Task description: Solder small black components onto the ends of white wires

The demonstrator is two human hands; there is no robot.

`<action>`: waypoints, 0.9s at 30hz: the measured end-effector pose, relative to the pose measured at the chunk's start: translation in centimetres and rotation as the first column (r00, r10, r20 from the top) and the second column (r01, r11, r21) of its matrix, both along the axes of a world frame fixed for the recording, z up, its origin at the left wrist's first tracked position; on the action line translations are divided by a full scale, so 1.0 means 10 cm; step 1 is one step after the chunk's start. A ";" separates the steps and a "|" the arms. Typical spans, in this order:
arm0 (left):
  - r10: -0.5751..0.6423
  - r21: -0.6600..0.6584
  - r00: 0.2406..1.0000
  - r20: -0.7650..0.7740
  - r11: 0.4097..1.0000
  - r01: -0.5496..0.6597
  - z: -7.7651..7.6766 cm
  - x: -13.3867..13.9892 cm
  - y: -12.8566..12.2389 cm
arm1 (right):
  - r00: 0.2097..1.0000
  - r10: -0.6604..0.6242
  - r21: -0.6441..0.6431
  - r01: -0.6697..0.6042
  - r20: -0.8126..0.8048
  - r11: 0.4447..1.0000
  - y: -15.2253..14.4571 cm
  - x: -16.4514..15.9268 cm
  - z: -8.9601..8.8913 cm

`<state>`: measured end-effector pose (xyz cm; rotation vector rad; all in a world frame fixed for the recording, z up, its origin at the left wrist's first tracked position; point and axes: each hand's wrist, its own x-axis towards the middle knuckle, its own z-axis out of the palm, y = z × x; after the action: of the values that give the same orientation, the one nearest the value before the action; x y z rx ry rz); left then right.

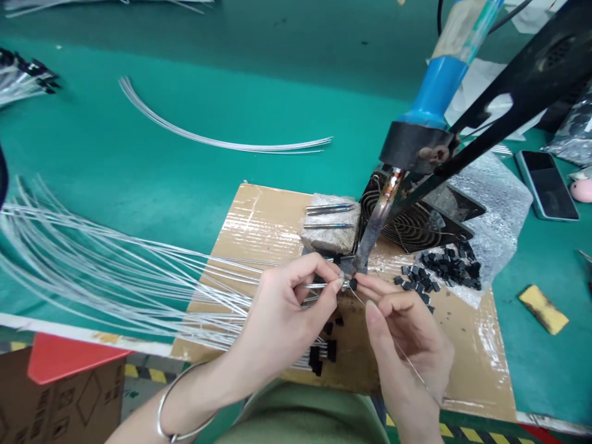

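My left hand [296, 308] is closed in a pinch on the end of a thin white wire, just under the tip of a soldering iron [370, 237]. A small black piece [353, 284] sits at that wire end, between the two hands. Fingers curled, my right hand [409, 336] has a thin strand of solder wire [411, 365] running through it up to the same spot. Its fingertips are close to the black piece; whether they touch it I cannot tell. A bundle of white wires [152, 277] runs in from the left under my left hand, several ending in black connectors [319, 357].
The blue-handled iron hangs from a black metal stand [522, 105] above a cardboard sheet [259, 216]. Behind are a block with metal tips [330, 237] and a fan [411, 216]. Loose black pieces [451, 265], a yellow sponge [543, 308] and a phone [547, 185] lie to the right.
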<state>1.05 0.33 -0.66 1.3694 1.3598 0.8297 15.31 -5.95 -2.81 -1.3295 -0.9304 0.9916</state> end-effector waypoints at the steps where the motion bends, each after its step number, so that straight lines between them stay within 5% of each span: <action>1: 0.006 0.001 1.000 0.002 1.000 -0.006 0.00 0.00 0.01 | 1.000 -0.018 -0.010 0.018 -0.003 1.000 0.01 -0.01 0.01; 27: 0.046 0.053 0.999 0.009 0.998 -0.046 0.09 0.04 0.07 | 0.998 0.033 0.097 -0.039 0.060 0.995 0.11 0.08 0.02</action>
<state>1.46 1.06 0.20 1.3788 1.3762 0.9069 16.07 -4.81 -2.60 -1.2688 -1.0382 0.9271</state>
